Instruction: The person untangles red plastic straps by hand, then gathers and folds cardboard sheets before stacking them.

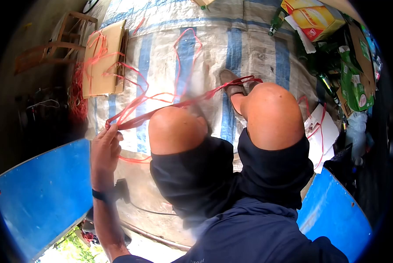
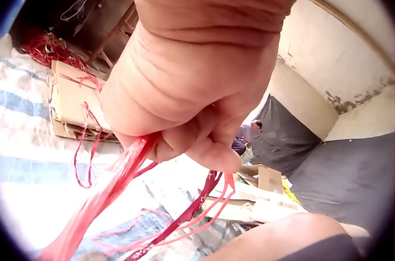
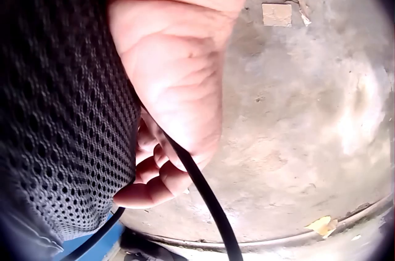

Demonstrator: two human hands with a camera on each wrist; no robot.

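Note:
In the head view my left hand holds red plastic strips at its fingertips, left of the bent knees. They stretch right past the near knee towards the shoe. Close up in the left wrist view, a glossy red strip and a dark red patterned strip hang from the curled fingers. The right hand shows only in its wrist view, fingers bent against black mesh fabric. A black cable passes over it; the fabric hides part of the hand, so I cannot tell whether it grips anything.
Flattened cardboard with red twine lies on the striped tarp, near a red twine heap and a wooden frame. Green bottles and a yellow carton are at right. Blue panels flank the legs.

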